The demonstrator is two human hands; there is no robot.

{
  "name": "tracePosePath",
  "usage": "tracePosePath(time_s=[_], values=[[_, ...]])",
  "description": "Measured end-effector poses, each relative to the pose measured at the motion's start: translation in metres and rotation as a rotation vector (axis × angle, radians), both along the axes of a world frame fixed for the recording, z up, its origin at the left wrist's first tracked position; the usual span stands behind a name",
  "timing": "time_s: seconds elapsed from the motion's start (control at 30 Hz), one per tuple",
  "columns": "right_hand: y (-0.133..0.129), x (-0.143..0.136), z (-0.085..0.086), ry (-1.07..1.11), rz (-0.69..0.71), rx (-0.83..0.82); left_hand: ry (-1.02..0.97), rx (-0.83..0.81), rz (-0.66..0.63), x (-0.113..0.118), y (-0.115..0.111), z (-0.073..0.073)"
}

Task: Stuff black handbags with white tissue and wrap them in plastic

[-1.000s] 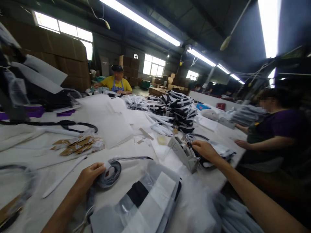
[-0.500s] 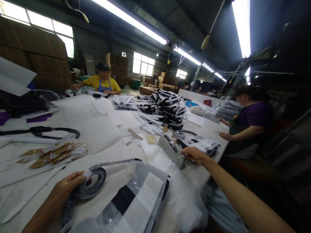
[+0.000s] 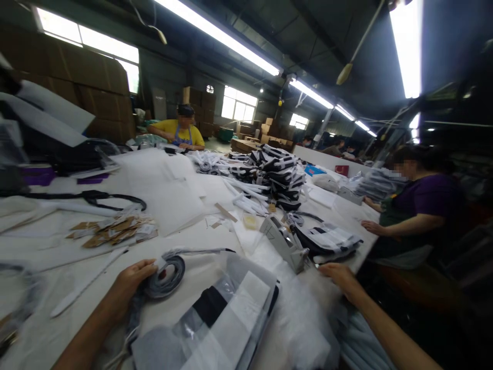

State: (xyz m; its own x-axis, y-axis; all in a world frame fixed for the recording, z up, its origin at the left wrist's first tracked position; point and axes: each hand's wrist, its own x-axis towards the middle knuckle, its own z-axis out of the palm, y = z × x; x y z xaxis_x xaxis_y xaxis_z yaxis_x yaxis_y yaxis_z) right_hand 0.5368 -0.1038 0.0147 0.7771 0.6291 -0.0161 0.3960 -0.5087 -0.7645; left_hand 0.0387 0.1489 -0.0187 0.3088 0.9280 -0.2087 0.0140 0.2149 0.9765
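Observation:
My left hand (image 3: 134,277) is closed at the edge of a coiled grey strap (image 3: 175,280), pinching it where a small white slip (image 3: 159,257) lies against the coil. To the right of the coil lies a flat bag (image 3: 210,306) with black and grey parts, under clear plastic and a white strip. My right hand (image 3: 341,277) is pinched shut just right of a grey tape dispenser (image 3: 283,241). A small pale bit at its fingertips looks like a piece of clear tape (image 3: 316,265); blur hides its outline.
A pile of brown tags (image 3: 115,231) lies on the left, with white sheets (image 3: 154,180) behind. Stacked black and white bags (image 3: 283,177) stand mid-table. Crumpled clear plastic (image 3: 300,318) covers the front edge. One co-worker (image 3: 419,205) sits at right, another (image 3: 181,131) across.
My right hand has come away from the tape dispenser, toward me and to the right. My left hand keeps hold of the coiled strap. The whole view has shifted.

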Motion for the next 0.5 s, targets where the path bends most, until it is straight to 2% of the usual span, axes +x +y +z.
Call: tracePosePath(time_s=[0.07,0.13,0.2,0.3,0.4,0.5], values=[[0.005,-0.010,0.012,0.029,0.028,0.061,-0.041,0.036,0.009,0.003,-0.007,0.004],[0.028,-0.039,0.028,0.085,0.116,0.164,-0.053,0.040,0.038,0.006,-0.010,0.004],[0.060,-0.092,0.045,0.175,0.278,0.263,-0.062,0.042,0.047,0.006,-0.010,0.000],[0.110,-0.199,0.064,0.346,0.639,0.278,-0.087,0.053,0.054,0.005,-0.009,-0.008],[0.154,-0.291,0.061,0.520,0.884,0.253,-0.116,0.066,0.051,0.003,-0.008,-0.013],[0.187,-0.337,0.039,0.547,0.963,0.232,-0.140,0.071,0.061,0.003,-0.006,-0.018]])
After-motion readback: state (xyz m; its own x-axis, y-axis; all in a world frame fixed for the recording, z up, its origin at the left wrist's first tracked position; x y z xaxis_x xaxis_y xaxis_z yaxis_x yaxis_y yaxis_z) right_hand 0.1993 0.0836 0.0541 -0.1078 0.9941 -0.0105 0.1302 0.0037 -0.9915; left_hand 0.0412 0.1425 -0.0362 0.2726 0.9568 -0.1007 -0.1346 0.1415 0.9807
